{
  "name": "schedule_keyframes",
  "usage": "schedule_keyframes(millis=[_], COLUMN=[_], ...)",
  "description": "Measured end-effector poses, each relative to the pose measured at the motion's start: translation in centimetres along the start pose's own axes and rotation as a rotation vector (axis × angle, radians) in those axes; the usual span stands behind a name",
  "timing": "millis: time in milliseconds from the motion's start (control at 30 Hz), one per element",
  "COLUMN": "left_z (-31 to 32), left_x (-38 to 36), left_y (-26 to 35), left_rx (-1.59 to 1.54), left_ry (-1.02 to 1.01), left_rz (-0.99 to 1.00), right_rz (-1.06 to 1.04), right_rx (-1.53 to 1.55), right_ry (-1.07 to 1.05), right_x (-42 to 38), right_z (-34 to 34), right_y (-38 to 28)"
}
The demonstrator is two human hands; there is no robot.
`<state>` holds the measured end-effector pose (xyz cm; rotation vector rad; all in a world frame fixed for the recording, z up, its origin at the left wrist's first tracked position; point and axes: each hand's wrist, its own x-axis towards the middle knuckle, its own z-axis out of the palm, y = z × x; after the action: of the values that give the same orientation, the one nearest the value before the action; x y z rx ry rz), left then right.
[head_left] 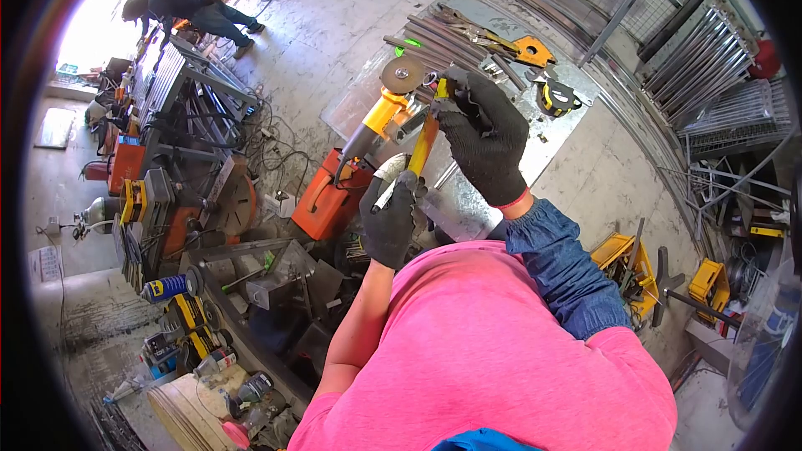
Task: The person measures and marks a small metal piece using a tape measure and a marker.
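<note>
Pink cloth shirt (501,326), knit-gloved left hand (389,221), right hand (484,129), grips closed (fingers curled) around a flat yellow strip (423,149).

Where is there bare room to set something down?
Bare floor lies between the bent-over person and the metal sheet, and again between that sheet and the yellow equipment. Crowded: where pipes lie on the sheet, and the cable tangle.

Yellow strip (424,149): long, narrow, partly orange-tinted. Slants in the air between left hand (388,221) and right hand (486,132), gripped near both ends; just beside the grinder (383,117) in this view. Exact kind unclear.

White stick (384,196): short, slim, tilted, jutting from the left hand's fingers. Far end hidden in the grip.
</note>
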<state>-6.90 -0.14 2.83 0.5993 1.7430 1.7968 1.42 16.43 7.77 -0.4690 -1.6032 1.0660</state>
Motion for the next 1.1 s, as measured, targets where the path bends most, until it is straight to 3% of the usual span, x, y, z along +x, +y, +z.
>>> schedule_keyframes(millis=[167, 433, 700, 767, 1100], left_z=[-0.8, -1.6, -1.5, -1.4, -0.7], left_x=[0.5, 0.9, 0.5, 0.7, 0.3], left_y=[-0.7, -1.7, -1.7, -1.9, -1.4], left_rx=[0.119, 0.132, 0.059, 0.132, 0.179], left_ry=[-0.018, -0.028, 0.03, 0.02, 0.035], left_rz=[0.051, 0.094, 0.046, 0.139, 0.196], right_rz=[0.096, -0.04, 0.034, 0.038, -0.046], right_rx=[0.053, -0.106, -0.034, -0.067, 0.028], right_ry=[0.05, 0.027, 0.033, 0.019, 0.047], right_x=[-0.6, -1.2, -0.8, -0.7, -0.6], right_z=[0.5, 0.5, 0.5, 0.4, 0.5], right_y=[0.6, 1.7, 0.8, 0.4, 0.5])
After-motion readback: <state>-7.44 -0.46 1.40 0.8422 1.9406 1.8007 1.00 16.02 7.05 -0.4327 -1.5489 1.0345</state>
